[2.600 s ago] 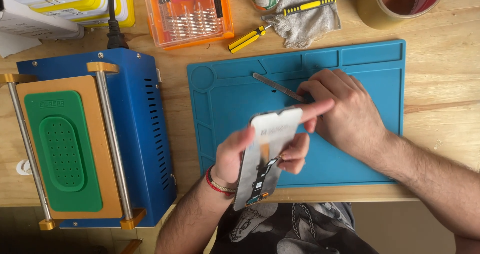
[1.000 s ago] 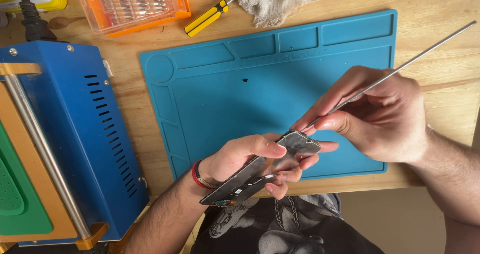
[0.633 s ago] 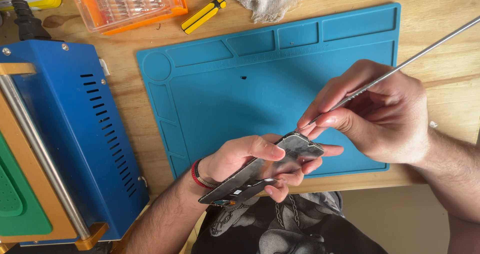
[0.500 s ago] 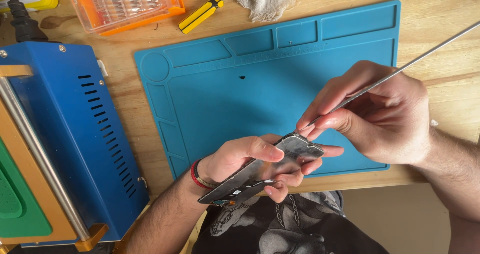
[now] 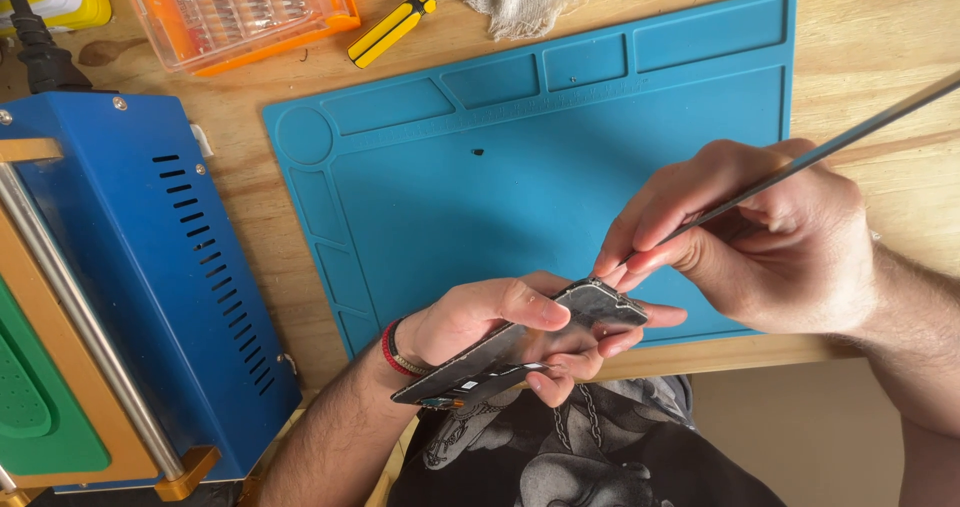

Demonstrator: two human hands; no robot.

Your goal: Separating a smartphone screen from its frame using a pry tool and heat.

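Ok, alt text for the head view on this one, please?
The left hand holds a phone screen assembly edge-on while the right hand works the tip of a thin metal pry tool at its top corner, above a blue repair mat. A blue machine stands on the left.

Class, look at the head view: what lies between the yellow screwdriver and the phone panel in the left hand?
Only bare blue mat, plus one tiny dark speck.

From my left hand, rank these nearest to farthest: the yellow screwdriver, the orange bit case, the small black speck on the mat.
From the left hand:
1. Black speck, straight above on the blue mat.
2. Yellow screwdriver, at the mat's top edge.
3. Orange bit case, top left corner.
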